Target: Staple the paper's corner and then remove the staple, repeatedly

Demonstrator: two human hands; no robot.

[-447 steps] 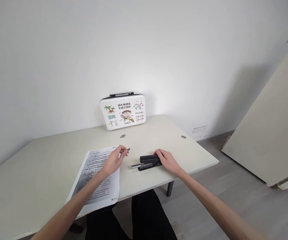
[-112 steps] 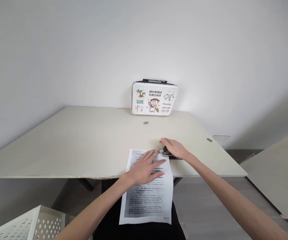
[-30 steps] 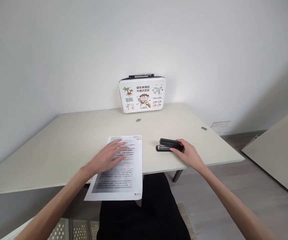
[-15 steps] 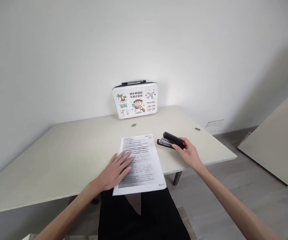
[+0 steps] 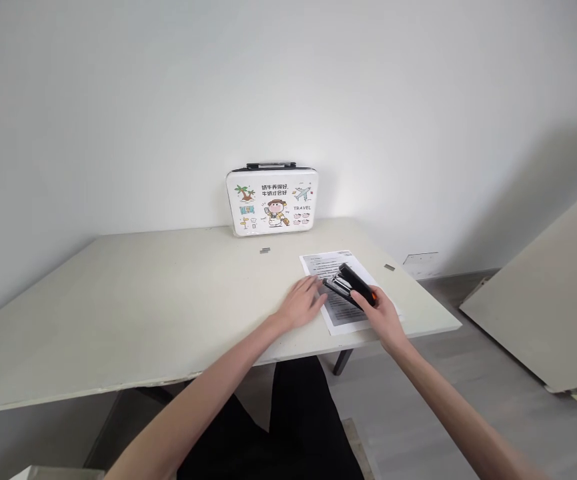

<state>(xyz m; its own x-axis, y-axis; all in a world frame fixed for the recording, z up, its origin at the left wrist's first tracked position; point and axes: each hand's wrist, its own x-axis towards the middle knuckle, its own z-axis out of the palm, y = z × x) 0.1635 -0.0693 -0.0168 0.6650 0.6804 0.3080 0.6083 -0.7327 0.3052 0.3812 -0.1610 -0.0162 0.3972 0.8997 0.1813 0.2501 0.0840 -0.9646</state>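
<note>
My right hand [image 5: 384, 320] is closed around the rear of a black stapler [image 5: 361, 285] with an orange spot near its back. The stapler's jaws are apart and point left, over a printed sheet of paper [image 5: 341, 321]. That sheet lies on the table's right part and is partly covered by the stapler and my hands. Along its left edge rests my left hand [image 5: 299, 303], fingers stretched out with the tips on the paper. A gap separates the left fingertips from the stapler's nose, though it is small.
Against the wall stands a white cartoon-printed case [image 5: 274, 203] with a black handle. Small grey staple strips [image 5: 265, 251] lie in front of it, and another strip [image 5: 389, 267] is near the right edge of the white table [image 5: 143, 300]. A pale panel [image 5: 543, 300] leans on the right.
My left hand has shifted the sheet right and away from me, from overhanging the front edge onto the tabletop. The stapler, still in my right hand, is now above the sheet.
</note>
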